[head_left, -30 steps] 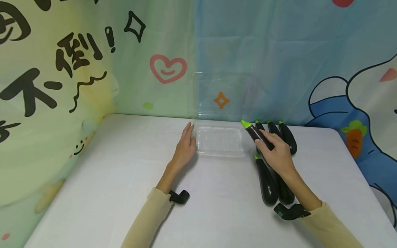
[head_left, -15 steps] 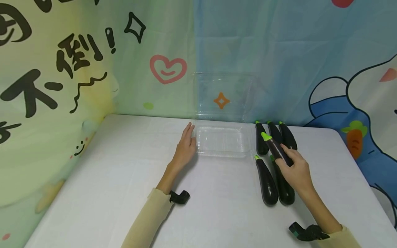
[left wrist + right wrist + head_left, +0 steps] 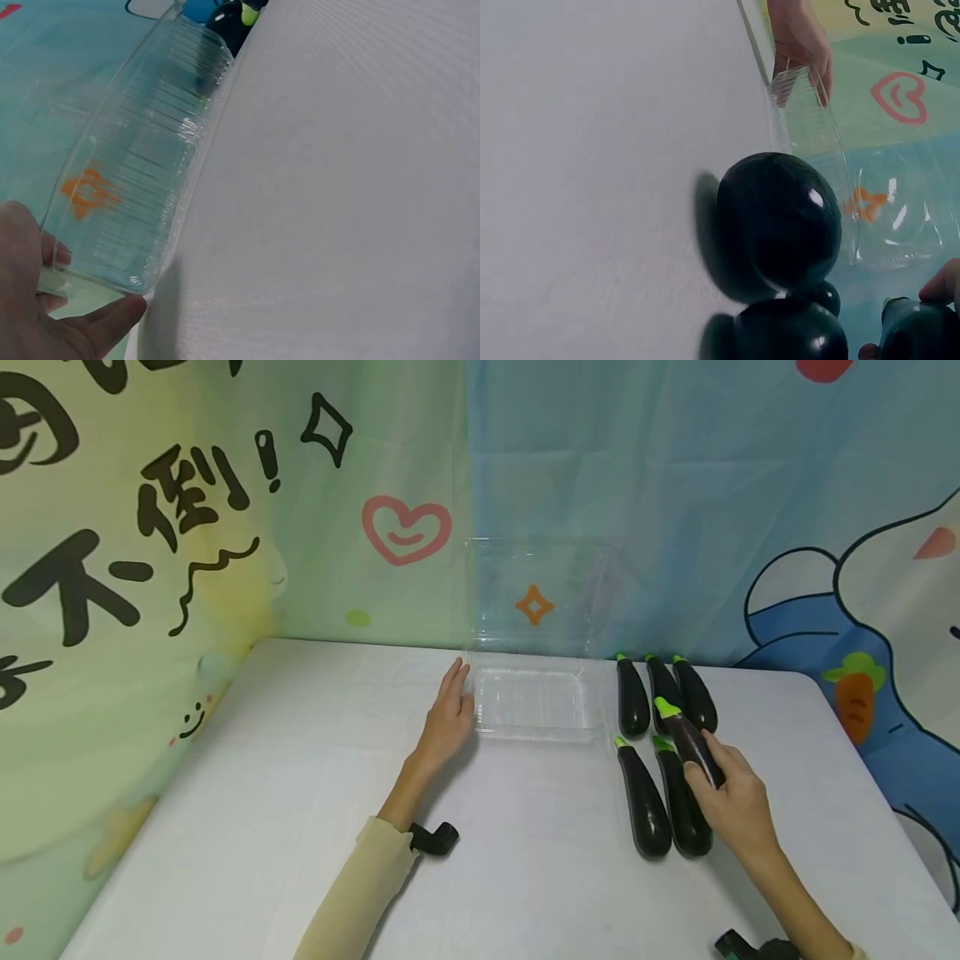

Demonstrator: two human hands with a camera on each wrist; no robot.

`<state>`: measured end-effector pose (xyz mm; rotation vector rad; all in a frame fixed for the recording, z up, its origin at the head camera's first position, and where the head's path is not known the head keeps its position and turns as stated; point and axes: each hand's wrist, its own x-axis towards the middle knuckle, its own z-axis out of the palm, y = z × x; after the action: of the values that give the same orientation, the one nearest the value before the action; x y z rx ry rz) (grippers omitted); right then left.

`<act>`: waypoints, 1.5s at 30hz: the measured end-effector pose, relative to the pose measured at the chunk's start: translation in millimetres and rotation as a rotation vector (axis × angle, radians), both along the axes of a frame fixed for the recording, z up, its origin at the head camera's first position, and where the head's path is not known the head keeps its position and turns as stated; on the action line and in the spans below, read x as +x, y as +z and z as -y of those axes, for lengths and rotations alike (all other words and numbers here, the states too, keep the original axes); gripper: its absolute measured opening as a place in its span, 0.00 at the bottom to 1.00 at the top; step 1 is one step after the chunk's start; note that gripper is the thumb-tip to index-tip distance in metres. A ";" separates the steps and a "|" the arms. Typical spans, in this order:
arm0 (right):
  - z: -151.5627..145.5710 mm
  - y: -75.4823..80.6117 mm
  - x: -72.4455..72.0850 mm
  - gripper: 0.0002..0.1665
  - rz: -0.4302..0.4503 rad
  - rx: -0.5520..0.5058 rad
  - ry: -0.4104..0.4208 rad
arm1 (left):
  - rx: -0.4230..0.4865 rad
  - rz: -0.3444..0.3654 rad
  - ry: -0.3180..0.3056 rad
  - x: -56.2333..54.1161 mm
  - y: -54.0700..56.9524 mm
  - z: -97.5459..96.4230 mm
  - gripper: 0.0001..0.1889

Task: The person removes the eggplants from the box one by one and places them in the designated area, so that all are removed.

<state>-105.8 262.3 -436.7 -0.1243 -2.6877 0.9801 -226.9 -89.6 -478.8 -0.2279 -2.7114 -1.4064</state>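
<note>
My left hand [image 3: 447, 722] rests against the left end of a clear plastic clamshell box [image 3: 536, 697], whose lid [image 3: 540, 589] stands raised at the back. Its fingers are mostly straight along the wall; in the left wrist view the fingertips touch the corner of the box [image 3: 127, 172]. My right hand [image 3: 735, 793] grips a dark purple eggplant [image 3: 693, 743] with a bright green stem end, tilted up toward the back left. It is held over the other eggplants, above the gap between their two rows.
Three eggplants, one being the left one [image 3: 633, 697], lie in a back row right of the box. Two more, a left one [image 3: 645, 802] and a right one [image 3: 682, 802], lie in front. The white table [image 3: 300, 760] meets a printed curtain [image 3: 675, 510] behind.
My right hand has carried the eggplant away from the right end of the box, rightward and toward me, over the other eggplants. My left hand has stayed against the box.
</note>
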 end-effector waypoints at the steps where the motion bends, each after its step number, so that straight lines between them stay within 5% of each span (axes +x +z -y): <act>1: -1.0 -0.1 1.8 0.33 -0.014 0.007 -0.001 | 0.000 0.000 0.000 0.1 0.0 0.1 0.27; 12: -19.8 -15.6 15.0 0.32 -0.093 -0.023 -0.079 | -0.001 -0.005 0.001 -0.5 -0.2 0.5 0.27; 19: -34.3 -28.0 20.9 0.31 0.007 -0.003 -0.163 | -0.006 -0.011 -0.003 -0.9 0.2 -0.5 0.27; 27: -41.7 -34.5 22.2 0.33 0.164 -0.010 -0.153 | -0.011 -0.002 -0.002 -1.3 0.7 -0.2 0.27; 45: -46.4 -39.6 26.4 0.34 0.162 -0.071 -0.071 | -0.006 0.005 -0.004 -0.8 -0.1 0.2 0.27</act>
<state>-79.4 308.7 -476.3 -0.3240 -2.7714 1.0877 -227.7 -89.8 -479.0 -0.2308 -2.7212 -1.4021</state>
